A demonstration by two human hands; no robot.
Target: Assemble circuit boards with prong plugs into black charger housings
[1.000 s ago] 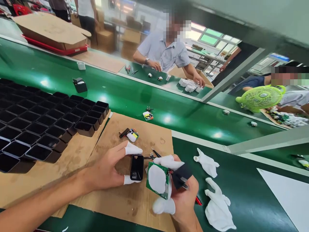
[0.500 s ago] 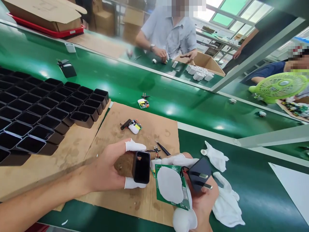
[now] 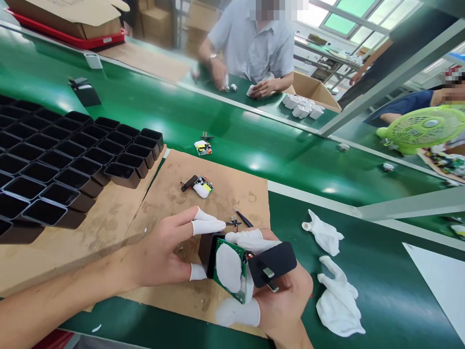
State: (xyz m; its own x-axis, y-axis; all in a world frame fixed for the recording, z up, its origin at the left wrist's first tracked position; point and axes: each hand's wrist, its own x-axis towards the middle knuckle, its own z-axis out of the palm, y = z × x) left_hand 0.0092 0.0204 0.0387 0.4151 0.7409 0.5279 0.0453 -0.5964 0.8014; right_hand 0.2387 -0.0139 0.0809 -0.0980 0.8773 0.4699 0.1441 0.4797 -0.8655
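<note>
The board (image 3: 230,270) is at the mouth of the case (image 3: 206,257), wired to the plug (image 3: 274,263) beside it; it is likely light and stiff but fragile, best held by its edges. Your right hand (image 3: 279,293) has its grip pinching it; your left hand (image 3: 163,251) pinches the case, probably slick, by its walls. Beyond, tweezers (image 3: 243,217) lie on cardboard (image 3: 232,179) over the worktop (image 3: 290,220).

Cases (image 3: 72,167) left, circuit board (image 3: 230,269) centre, gloves (image 3: 337,303) right

Blk case (image 3: 205,254) in L hand (image 3: 165,252), grn PCB (image 3: 229,268) in R hand (image 3: 281,293) at case's open end, blk cases (image 3: 78,220) in rows, tweezers (image 3: 244,218)
</note>
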